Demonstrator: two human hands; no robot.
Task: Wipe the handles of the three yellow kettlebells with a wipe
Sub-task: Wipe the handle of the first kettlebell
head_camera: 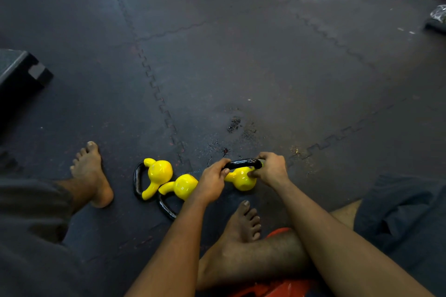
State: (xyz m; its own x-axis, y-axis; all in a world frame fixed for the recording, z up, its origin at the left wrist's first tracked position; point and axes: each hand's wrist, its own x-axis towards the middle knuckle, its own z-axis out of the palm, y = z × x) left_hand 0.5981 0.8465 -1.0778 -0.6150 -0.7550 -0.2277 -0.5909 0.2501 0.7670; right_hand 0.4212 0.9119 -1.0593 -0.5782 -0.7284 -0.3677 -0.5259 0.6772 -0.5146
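Floor mat [241,55]: three kettlebells in a row at 6 o'clock. Left kettlebell [158,177] is just beside middle kettlebell [183,185]. Right kettlebell [241,178] is apart at their 3 o'clock, its handle [243,164] on the 12 o'clock side. Left hand [212,183] holds the handle's 9 o'clock end, right hand [271,171] its 3 o'clock end. Left foot [90,173] at 8, box [19,72] at 9.

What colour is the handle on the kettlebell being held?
The handle is glossy black; the kettlebell body is yellow. Head view.
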